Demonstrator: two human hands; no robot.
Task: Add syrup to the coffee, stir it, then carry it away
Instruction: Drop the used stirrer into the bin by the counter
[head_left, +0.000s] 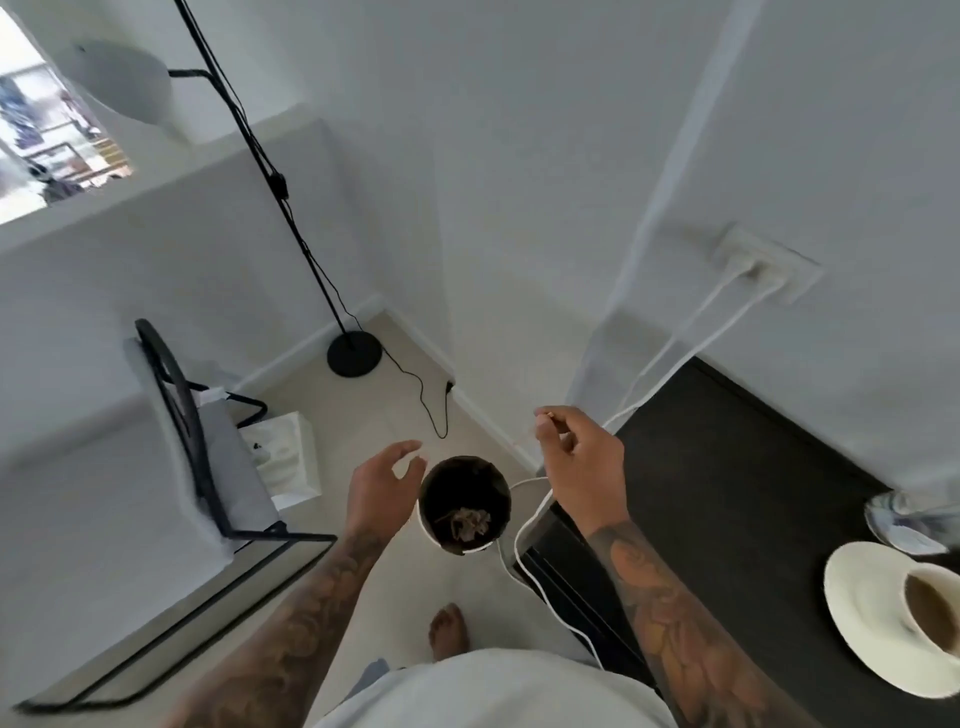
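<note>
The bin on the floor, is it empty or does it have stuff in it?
Not empty. The bin stands open, and crumpled rubbish lies at the bottom of its dark inside.

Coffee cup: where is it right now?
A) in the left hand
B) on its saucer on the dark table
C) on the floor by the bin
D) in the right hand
B: the coffee cup sits on the white saucer on the dark table, untouched by either hand.
</note>
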